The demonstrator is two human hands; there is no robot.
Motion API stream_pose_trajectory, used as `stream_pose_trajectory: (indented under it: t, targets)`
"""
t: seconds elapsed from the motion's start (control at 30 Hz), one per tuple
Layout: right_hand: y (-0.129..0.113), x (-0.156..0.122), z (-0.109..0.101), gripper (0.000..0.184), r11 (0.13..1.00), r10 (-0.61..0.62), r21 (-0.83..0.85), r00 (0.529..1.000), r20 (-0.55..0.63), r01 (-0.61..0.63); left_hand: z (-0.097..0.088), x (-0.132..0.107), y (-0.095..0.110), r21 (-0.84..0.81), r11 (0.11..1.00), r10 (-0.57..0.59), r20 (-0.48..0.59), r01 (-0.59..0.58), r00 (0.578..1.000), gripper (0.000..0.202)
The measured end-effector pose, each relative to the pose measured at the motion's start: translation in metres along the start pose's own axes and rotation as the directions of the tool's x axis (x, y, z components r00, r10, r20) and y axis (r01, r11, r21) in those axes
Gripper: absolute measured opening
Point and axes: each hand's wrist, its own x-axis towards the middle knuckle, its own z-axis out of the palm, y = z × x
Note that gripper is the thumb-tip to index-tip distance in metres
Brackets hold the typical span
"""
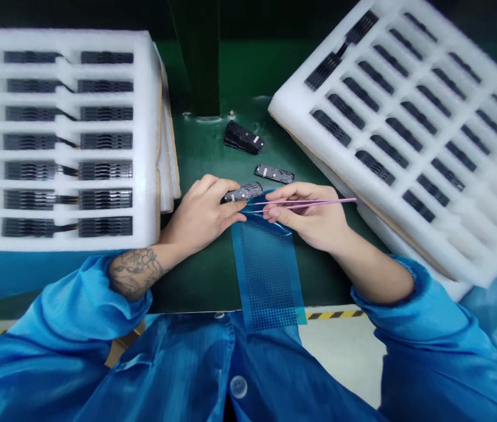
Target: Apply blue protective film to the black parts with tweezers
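Observation:
My left hand (202, 214) is closed on a slim black plastic part (249, 191), pinched between thumb and fingers. Pink tweezers (334, 202) lie in the grip of my right hand (314, 217), their tips pointing left toward my left fingertips. Under both hands a blue film sheet (268, 269) with rows of small dark pieces hangs down over the table's front edge; its upper end curls up near the tweezers. Whether the tips hold a piece is too small to tell. Just beyond my hands lies another black part (275, 173), with a stack of black parts (243, 138) behind it.
On the left, a white foam tray (147, 140) holds rows of black parts, stacked over more trays. A second foam tray (446, 249) stands tilted at the right, filled with similar parts except for vacant slots. A dark green post (196, 64) rises at the back.

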Motion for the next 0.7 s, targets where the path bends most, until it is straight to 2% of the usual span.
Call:
stream_pose_trajectory:
  t: [0.1, 0.27, 0.47, 0.57, 0.7]
  targets:
    - [-0.0006, 0.0024, -0.0002, 0.026, 1.000, -0.009, 0.008, 1.000, 0.003, 0.009, 0.0026, -0.0009, -0.0009, 0.018, 1.000, 0.025, -0.030, -0.024, 0.999, 0.031]
    - [-0.0016, 0.0029, 0.0006, 0.024, 0.998, -0.053, -0.038, 0.999, -0.011, 0.052, 0.0020, -0.0013, -0.0022, 0.015, 1.000, -0.002, 0.010, 0.002, 1.000, 0.036]
    - [-0.0012, 0.0030, -0.0001, 0.023, 0.977, -0.101, -0.186, 0.995, -0.002, 0.099, -0.0052, -0.0023, -0.0042, -0.134, 0.991, 0.003, 0.040, 0.002, 0.999, 0.055]
    - [-0.0034, 0.0026, 0.0001, 0.021, 0.971, -0.091, -0.222, 0.996, -0.017, 0.085, -0.0047, -0.0029, -0.0037, -0.129, 0.991, -0.013, 0.067, 0.021, 0.998, 0.045]
    - [-0.0063, -0.0009, 0.0023, 0.018, 0.970, -0.105, -0.226, 0.993, -0.059, 0.089, -0.0007, -0.0032, -0.0027, -0.105, 0.995, 0.002, 0.033, 0.001, 0.999, 0.033]
